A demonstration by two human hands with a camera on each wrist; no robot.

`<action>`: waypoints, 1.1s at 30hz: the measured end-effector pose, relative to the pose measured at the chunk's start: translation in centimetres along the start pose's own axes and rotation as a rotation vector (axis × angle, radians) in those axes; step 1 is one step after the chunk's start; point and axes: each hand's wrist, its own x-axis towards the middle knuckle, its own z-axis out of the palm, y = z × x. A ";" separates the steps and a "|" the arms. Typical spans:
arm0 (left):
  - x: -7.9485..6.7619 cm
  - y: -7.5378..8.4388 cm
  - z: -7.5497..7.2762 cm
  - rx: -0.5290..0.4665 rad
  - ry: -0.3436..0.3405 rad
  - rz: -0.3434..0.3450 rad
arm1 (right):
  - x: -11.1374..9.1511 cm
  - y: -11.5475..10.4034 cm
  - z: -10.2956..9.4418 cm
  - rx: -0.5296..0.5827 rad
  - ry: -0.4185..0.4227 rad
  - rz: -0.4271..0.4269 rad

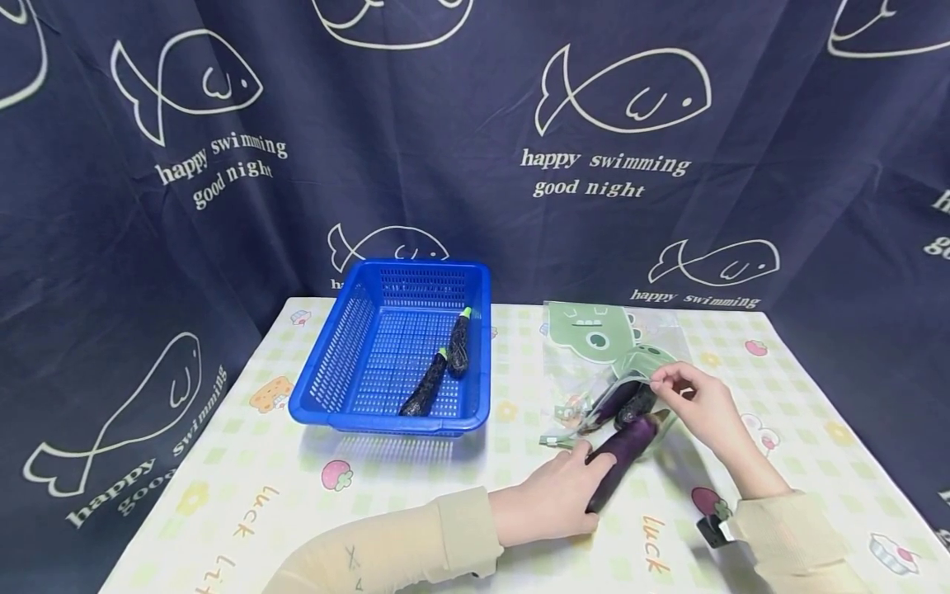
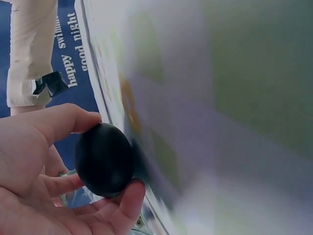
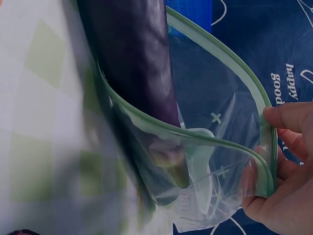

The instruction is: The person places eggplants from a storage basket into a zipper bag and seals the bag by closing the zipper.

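Note:
My left hand (image 1: 552,495) grips a long purple eggplant (image 1: 627,450) near its rounded lower end, which faces the left wrist view as a dark oval (image 2: 104,159). The stem end of the eggplant (image 3: 132,54) is inside the mouth of a clear zip bag (image 3: 234,122) with a green seal strip. At the mouth's right side, my right hand (image 1: 701,408) pinches the bag's rim between thumb and fingers. The bag lies on the table, with a green cartoon print (image 1: 594,334). Inside it are another purple eggplant (image 1: 614,402) and a dark, wrinkled one (image 1: 637,404).
Left of the bag stands a blue perforated basket (image 1: 312,396). Two dark, wrinkled vegetables with green tips (image 1: 458,342) lie in its right half. A patterned cloth covers the table (image 1: 401,487), and a dark blue curtain (image 1: 475,124) hangs behind.

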 end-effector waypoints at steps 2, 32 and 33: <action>0.2 0.0 -0.1 -0.006 -0.003 0.006 | 0.0 0.0 0.0 -0.002 0.001 -0.003; 3.1 0.8 -0.6 -0.048 -0.016 -0.059 | 0.2 -0.4 0.1 -0.003 -0.006 0.001; 3.2 0.8 -0.6 -0.046 -0.015 -0.061 | 0.2 -0.4 0.1 -0.001 -0.007 0.001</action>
